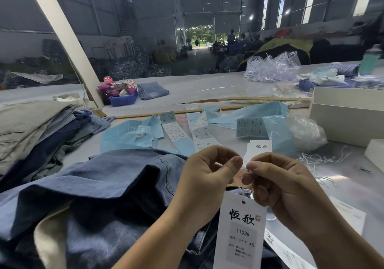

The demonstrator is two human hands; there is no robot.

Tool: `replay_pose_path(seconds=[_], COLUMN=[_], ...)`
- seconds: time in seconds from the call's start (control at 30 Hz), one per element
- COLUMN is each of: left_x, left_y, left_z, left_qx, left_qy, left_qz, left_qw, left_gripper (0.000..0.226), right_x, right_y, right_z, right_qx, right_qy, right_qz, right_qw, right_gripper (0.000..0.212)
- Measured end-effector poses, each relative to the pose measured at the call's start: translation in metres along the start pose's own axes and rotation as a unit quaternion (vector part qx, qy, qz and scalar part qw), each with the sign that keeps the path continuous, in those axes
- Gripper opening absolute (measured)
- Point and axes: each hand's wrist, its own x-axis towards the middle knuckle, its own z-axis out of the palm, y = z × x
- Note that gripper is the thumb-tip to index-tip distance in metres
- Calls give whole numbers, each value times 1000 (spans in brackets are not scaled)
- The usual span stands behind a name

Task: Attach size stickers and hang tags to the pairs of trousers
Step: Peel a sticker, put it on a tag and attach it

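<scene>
Hands met just above the waistband of the blue trousers (99,185), which lay spread on the grey table (342,177). The left hand (204,182) had its fingers curled, thumb and forefinger pinched together on the thin white string (241,191). The right hand (278,187) pinched the other part of the same string, its remaining fingers folded in. From this string the hang tag (241,235) hung down, marked 1103# and XS, and rested on the denim. Whether the string already passed through a belt loop I could not tell. To do this step well, I think both pinches should keep the string tight while the ends are joined. Sticker strips (174,130) lay further back on the table.
</scene>
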Motion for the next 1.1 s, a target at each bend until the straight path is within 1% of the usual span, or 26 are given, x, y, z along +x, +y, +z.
replay_pose_path(seconds=[0.1, 0.2, 0.3, 0.4, 0.63, 0.8, 0.87, 0.9, 0.97, 1.03, 1.1], left_x=[0, -1, -2, -3, -5, -7, -8, -8, -9, -10, -9], left_y=[0, 1, 0, -1, 0, -2, -4, -4, -3, -4, -5], left_z=[0, 1, 2, 4, 5, 4, 2, 2, 1, 2, 1], left_qx=[-2, -30, -33, -42, -32, -8, -7, -11, -29, -44, -51], left_qy=[-10, -8, 2, 10, 14, 21, 16, 11, -5, -2, 20], left_qz=[-1, -1, 2, 6, 38, 28, 19, 15, 9, 13, 22], left_qw=[1000, 999, 999, 999, 999, 999, 1000, 1000, 1000, 999, 998], left_gripper=[15, 9, 21, 25, 13, 12, 19, 18, 5, 14, 25], right_x=[1, 1, 0, -1, -1, -1, -1, -1, -1, -2, -2], right_y=[-1, -1, -1, -1, -1, 0, 1, 2, 3, 4, 5], right_z=[0, 0, 1, 2, 4, 5, 5, 4, 4, 4, 4], right_qx=[-7, -22, -3, 0, -22, -32, -35, -38, -43, -51, -60], right_qy=[11, 21, 14, 10, 9, 10, 14, 17, 19, 16, 11], right_qz=[-5, -18, -7, -4, -19, -26, -29, -30, -32, -34, -36], right_qw=[1000, 999, 1000, 1000, 1000, 999, 999, 999, 998, 998, 997], right_gripper=[5, 10, 13, 9, 14, 13, 13, 13, 13, 14, 17])
